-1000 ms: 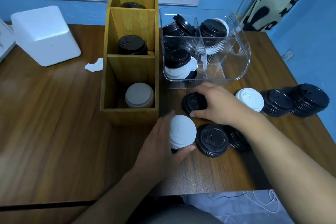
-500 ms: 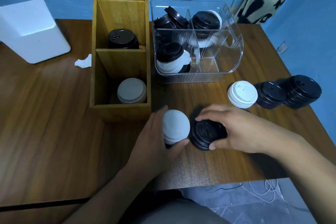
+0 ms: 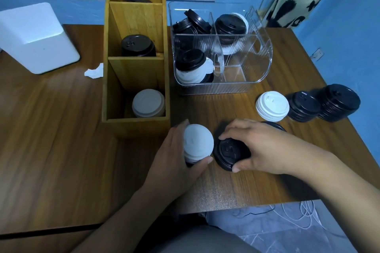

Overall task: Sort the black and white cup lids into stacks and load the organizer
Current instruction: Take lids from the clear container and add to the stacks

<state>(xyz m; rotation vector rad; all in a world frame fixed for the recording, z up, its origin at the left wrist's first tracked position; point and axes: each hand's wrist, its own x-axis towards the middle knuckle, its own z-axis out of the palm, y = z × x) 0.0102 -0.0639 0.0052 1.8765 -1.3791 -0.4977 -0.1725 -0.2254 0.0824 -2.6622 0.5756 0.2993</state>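
A left hand grasps a short stack of white domed lids on the wood-grain bench, thumb in front and fingers curled behind. Just beside it, the right hand clasps a stack of glossy black lids from above. Behind stands a tall wooden organizer: white lids in the near compartment, black lids in the middle and far ones. A clear ribbed plastic bin holds jumbled black and white lids. Further right sit a white stack and two black stacks.

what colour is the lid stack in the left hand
White: the left hand grips a white lid stack, clearest in the head view.
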